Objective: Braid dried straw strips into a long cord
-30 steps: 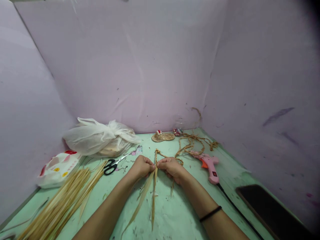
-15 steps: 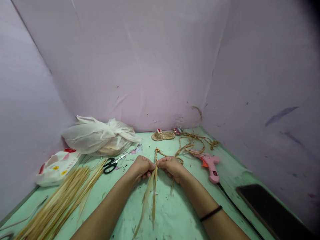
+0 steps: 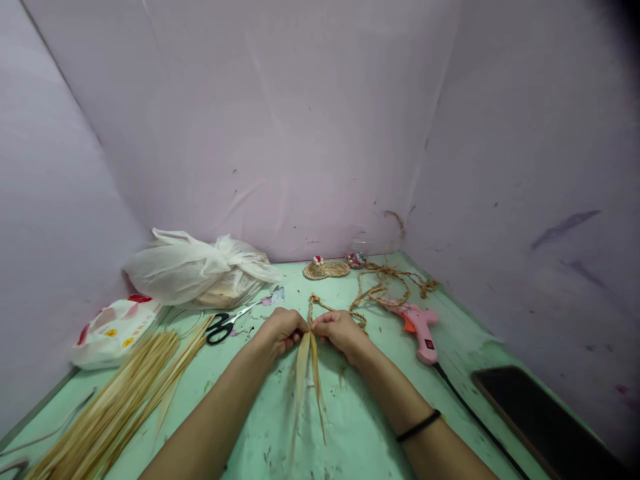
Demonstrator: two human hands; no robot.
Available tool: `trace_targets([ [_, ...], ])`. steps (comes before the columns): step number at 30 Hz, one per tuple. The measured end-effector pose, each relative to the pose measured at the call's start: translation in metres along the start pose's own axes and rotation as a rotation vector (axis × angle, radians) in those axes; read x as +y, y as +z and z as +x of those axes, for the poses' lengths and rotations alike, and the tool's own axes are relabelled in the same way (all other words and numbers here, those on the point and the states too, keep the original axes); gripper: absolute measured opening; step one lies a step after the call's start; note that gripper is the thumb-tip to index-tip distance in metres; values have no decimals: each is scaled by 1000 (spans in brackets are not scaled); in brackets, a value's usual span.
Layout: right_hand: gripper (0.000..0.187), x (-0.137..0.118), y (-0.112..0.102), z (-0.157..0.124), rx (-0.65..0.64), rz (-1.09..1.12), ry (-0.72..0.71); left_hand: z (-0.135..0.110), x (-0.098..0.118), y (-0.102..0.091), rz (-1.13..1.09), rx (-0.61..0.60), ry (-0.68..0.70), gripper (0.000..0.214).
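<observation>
My left hand (image 3: pixel 279 331) and my right hand (image 3: pixel 341 331) meet at the middle of the green table (image 3: pixel 350 427), both pinched shut on the working end of a braided straw cord (image 3: pixel 314 308). Loose straw strips (image 3: pixel 311 373) hang from the pinch toward me and lie on the table. Beyond my hands the finished braid (image 3: pixel 385 283) runs back in loops toward the far right corner. A black band circles my right wrist.
A bundle of straw strips (image 3: pixel 120 400) lies at the left, with black-handled scissors (image 3: pixel 225 325) beside it. Behind are a white plastic bag (image 3: pixel 200 270) and a printed packet (image 3: pixel 113 331). A pink glue gun (image 3: pixel 420 327) and a dark phone (image 3: pixel 540 420) lie right. A small woven piece (image 3: pixel 326 269) sits by the wall.
The loose strips under my hands have swung from slanting left to hanging nearly straight toward me. My hands stay together at the same spot.
</observation>
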State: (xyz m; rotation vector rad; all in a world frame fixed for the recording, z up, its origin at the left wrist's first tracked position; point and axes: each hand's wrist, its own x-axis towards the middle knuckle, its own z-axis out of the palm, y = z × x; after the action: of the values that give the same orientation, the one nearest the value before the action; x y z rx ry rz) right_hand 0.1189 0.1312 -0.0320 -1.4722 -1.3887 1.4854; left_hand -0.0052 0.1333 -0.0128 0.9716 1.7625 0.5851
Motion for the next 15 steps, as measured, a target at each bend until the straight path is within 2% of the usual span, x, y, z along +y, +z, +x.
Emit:
trace_targets([
  [9,7,7,3,6,24,4,-46,-1,4,0,-2,53,37,14],
  [15,9,3,2,3,11,85,14,-17,6,6,-73,52,-6,15],
])
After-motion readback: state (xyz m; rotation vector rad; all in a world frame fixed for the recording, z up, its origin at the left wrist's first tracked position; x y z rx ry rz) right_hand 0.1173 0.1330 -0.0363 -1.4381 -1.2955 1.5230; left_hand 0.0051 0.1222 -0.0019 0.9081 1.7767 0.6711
